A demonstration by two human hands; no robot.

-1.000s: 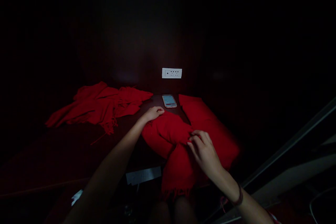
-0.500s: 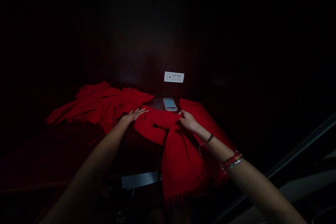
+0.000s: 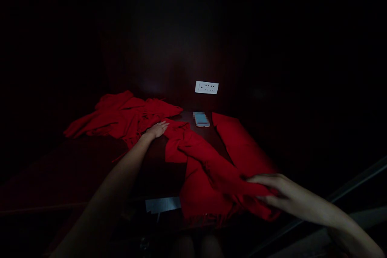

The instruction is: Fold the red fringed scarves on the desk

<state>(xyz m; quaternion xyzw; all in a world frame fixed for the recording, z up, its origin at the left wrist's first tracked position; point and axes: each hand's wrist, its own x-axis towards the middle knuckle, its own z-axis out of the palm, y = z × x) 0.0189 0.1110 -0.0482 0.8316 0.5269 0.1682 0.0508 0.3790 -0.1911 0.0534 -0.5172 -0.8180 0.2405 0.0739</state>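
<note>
A red scarf (image 3: 208,159) with a fringed end stretches across the dark table towards the lower right, its near part hanging over the front edge. My left hand (image 3: 157,130) lies flat at its far left end, fingers stretched out and touching the cloth. At the lower right, my right hand (image 3: 278,193) has its fingers and thumb closed round another part of this scarf. A second red scarf (image 3: 121,117) is heaped loosely at the left, its fringe beside my left wrist. To the right lies a flatter, folded red scarf (image 3: 242,141), partly behind my right hand.
A phone (image 3: 201,119) with a lit screen lies on the dark table (image 3: 145,181) near the wall. Above it is a white wall socket (image 3: 207,87). A pale, flat strip (image 3: 163,204) shows below the table's front edge. The surroundings are very dark.
My right hand has moved from mid-table towards me and to the right, drawing the scarf out into a longer diagonal. My left hand stays at the scarf's far end.
</note>
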